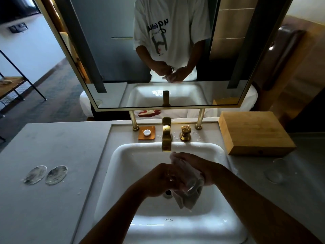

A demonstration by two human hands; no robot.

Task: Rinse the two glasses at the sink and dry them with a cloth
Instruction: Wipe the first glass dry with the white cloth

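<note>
- Head view: both hands meet over the white sink [123,166], just in front of the gold faucet [166,136].
- The left hand [162,180] is curled around the near end of a clear glass [192,186], its fingers closed on it.
- The right hand [198,167] grips a pale cloth [189,199] wrapped around the same glass; the cloth bunches under the palm and hangs down below the glass toward the drain [168,192].
- The glass lies tilted, largely covered by cloth and fingers, so only part of its rim shows.
- A 2nd clear glass [277,170] stands on the grey bench [44,208] to the right of the sink, well apart from the hands and near a wooden box [255,132].
- On the bench left of the sink lie 2 round, translucent coasters [46,174] side by side, with water drops near them.
- Behind the basin sit an orange soap dish [147,132] with a small white soap, left of the faucet, and a gold knob [185,133] to its right.
- The mirror [109,50] above reflects a person in a white T-shirt with both hands together at the sink.
</note>
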